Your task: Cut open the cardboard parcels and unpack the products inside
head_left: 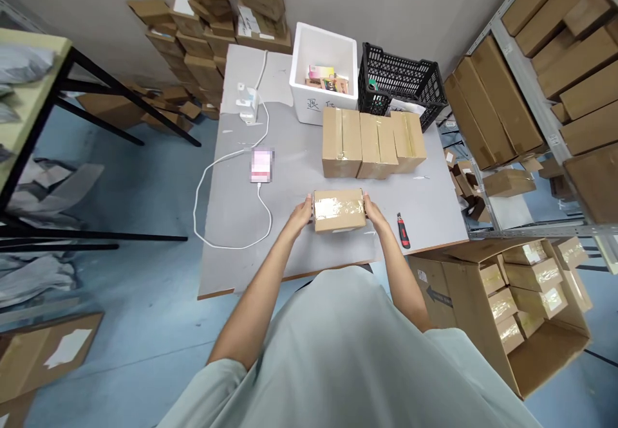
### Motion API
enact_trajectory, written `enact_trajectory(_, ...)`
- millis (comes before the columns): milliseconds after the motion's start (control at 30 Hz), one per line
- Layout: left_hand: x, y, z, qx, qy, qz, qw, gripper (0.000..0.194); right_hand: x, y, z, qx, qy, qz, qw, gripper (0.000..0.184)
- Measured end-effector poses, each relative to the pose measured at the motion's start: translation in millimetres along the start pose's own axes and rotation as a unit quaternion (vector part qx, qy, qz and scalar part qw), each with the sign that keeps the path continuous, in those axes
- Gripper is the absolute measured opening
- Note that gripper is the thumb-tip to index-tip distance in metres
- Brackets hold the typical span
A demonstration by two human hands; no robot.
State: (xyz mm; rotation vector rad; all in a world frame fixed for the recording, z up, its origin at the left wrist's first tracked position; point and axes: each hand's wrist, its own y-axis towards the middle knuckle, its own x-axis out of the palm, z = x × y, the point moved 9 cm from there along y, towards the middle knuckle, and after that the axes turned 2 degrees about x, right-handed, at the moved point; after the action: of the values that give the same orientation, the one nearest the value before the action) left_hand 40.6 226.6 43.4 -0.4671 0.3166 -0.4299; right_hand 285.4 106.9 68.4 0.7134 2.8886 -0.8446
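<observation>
1. The grey tabletop (294, 164) carries everything below, its near edge showing brown.
2. Three upright brown boxes (379, 148) stand side by side beyond the held carton, each with tape down its top.
3. The small carton (339, 210) is between the hands near the tabletop's front edge: plain brown cardboard, closed, oblong, its top covered by glossy clear tape that throws back white glare. A pale strip shows low on its near side.
4. The left hand (302, 214) and right hand (373, 210) grip its opposite ends.
5. A red-and-black cutter (403, 231) lies right of the right hand.
</observation>
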Motion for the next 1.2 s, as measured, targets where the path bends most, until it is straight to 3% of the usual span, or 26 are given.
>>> enact_trajectory(100, 7.8, -4, -6, -0.059, -0.029, -0.035, 0.997, 0.087, 4, -8, -12, -0.044, 0.01, -0.018, 0.999, 0.081)
enact_trajectory(167, 5.1, -10, -3, -0.035, -0.049, -0.024, 0.998, 0.091, 4, -19, -18, -0.079, 0.025, -0.01, 0.997, 0.081)
enact_trajectory(300, -4.2, -28, 5, 0.05, -0.098, -0.017, 0.994, 0.097, 5, -43, -11, -0.085, 0.049, -0.02, 0.995, 0.083)
enact_trajectory(400, -9.4, -39, -1, 0.083, -0.126, -0.01, 0.988, 0.085, -3, -55, 4, -0.084, 0.052, 0.015, 0.995, 0.075)
enact_trajectory(533, -4.6, -48, -33, 0.076, -0.137, 0.014, 0.987, 0.061, -1, -62, 42, -0.05, 0.071, 0.035, 0.996, 0.071)
enact_trajectory(700, 14.5, -54, -91, 0.004, -0.082, 0.005, 0.997, 0.057, 12, -63, 90, 0.021, 0.059, 0.048, 0.997, 0.066)
enact_trajectory(800, 14.7, -51, -107, -0.013, -0.07, 0.005, 0.997, 0.054, 11, -60, 99, 0.03, 0.051, 0.055, 0.997, 0.064)
enact_trajectory(900, 9.0, -37, -106, -0.015, -0.063, 0.017, 0.998, 0.059, 6, -49, 96, 0.028, 0.048, 0.066, 0.996, 0.066)
enact_trajectory(1067, 9.6, -7, -85, 0.002, -0.067, 0.019, 0.998, 0.067, 9, -21, 78, 0.017, 0.049, 0.075, 0.996, 0.072)
enact_trajectory(1200, 11.2, -4, -70, 0.017, -0.073, 0.006, 0.997, 0.07, 15, -15, 64, 0.008, 0.056, 0.071, 0.996, 0.072)
